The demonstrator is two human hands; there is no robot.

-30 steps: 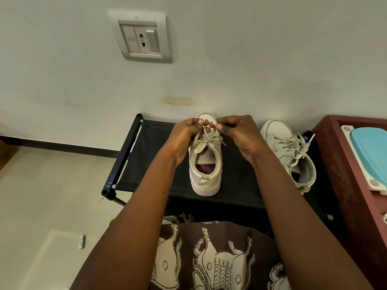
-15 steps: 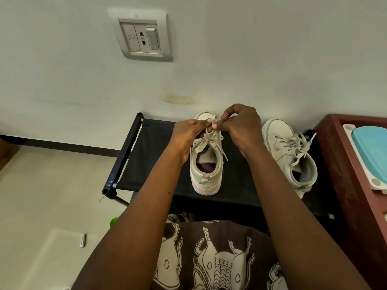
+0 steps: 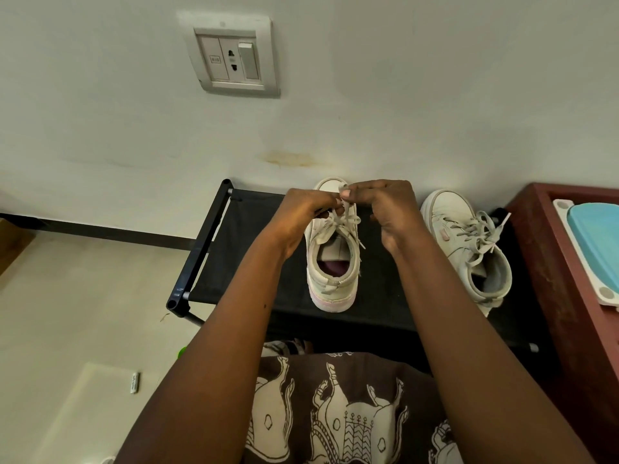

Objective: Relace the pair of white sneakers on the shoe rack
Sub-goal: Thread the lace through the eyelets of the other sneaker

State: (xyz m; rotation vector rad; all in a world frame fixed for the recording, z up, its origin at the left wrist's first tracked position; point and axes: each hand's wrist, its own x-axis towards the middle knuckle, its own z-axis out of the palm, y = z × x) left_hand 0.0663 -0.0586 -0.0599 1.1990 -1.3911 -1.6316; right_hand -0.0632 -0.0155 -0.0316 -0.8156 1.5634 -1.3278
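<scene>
A white sneaker (image 3: 331, 272) stands heel toward me on the black fabric top of the shoe rack (image 3: 241, 262). Both of my hands meet over its front. My left hand (image 3: 301, 212) pinches the white lace (image 3: 345, 222) from the left. My right hand (image 3: 385, 209) pinches a lace end above the toe, fingers curled. Loose lace strands hang over the shoe's opening. The second white sneaker (image 3: 469, 246) lies to the right on the rack, laced, with its lace ends loose.
The rack stands against a white wall with a switch and socket plate (image 3: 234, 55). A dark red wooden cabinet (image 3: 549, 262) with a blue and white lidded box (image 3: 596, 249) is at the right. Pale floor lies to the left, with a small white object (image 3: 134, 382).
My right hand rose above the toe and has come back down slightly, still pinching the lace end. My left hand stays at the lace. The sneakers have not shifted.
</scene>
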